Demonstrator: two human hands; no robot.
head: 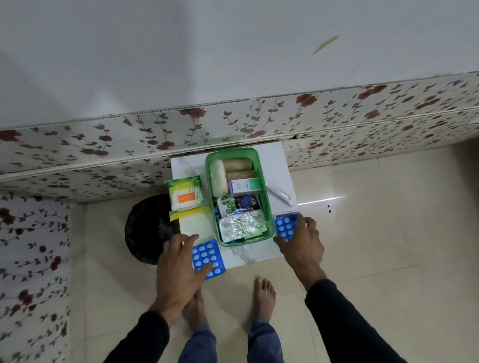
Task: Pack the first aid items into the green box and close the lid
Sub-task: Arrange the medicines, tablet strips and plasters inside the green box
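Note:
The green box [269, 219] stands open on a small white table [245, 259]. It holds bandage rolls, a white and green carton, a soap bar, a dark bottle and foil strips. My left hand [179, 267] rests on a blue pill blister pack [207, 256] at the table's front left corner, fingers spread over it. My right hand [302, 240] lies over a second blue blister pack [283, 225] just right of the box; whether it grips the pack is unclear. A cotton bud packet [186, 196] lies left of the box. An ointment tube [280, 194] lies to its right.
The table stands against a floral-covered bed [264, 118]. A black round bin [147, 226] sits on the floor at the table's left. My bare feet [264, 296] are on the cream tiles below the table. No lid is visible.

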